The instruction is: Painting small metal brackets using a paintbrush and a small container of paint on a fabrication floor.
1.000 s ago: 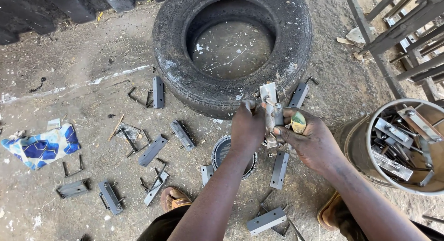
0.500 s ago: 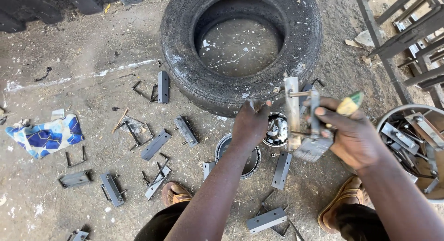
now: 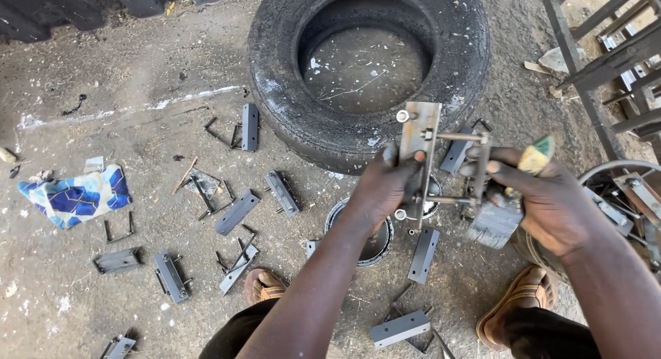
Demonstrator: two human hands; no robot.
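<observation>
My left hand (image 3: 383, 187) grips an upright flat metal plate (image 3: 418, 135) with bolts and rods sticking out sideways. The rods join it to a second metal piece at my right hand (image 3: 544, 201). That hand holds a paintbrush (image 3: 494, 223) with dark grey bristles and a green-yellow handle tip (image 3: 537, 154), its bristles just below the rods. Both hands hover above a round paint tin (image 3: 375, 236) on the ground, in front of an old tyre (image 3: 372, 70).
Several grey metal brackets (image 3: 237, 212) with pins lie scattered on the dirt floor. A blue patterned cloth (image 3: 76, 196) lies at left. A bucket (image 3: 623, 187) with metal parts stands at right, a metal frame (image 3: 606, 56) behind it. My sandalled feet (image 3: 261, 284) rest below.
The bracket assembly has risen and been turned, so its plate and rods now stand clear of my hands. The brush has shifted to below the rods.
</observation>
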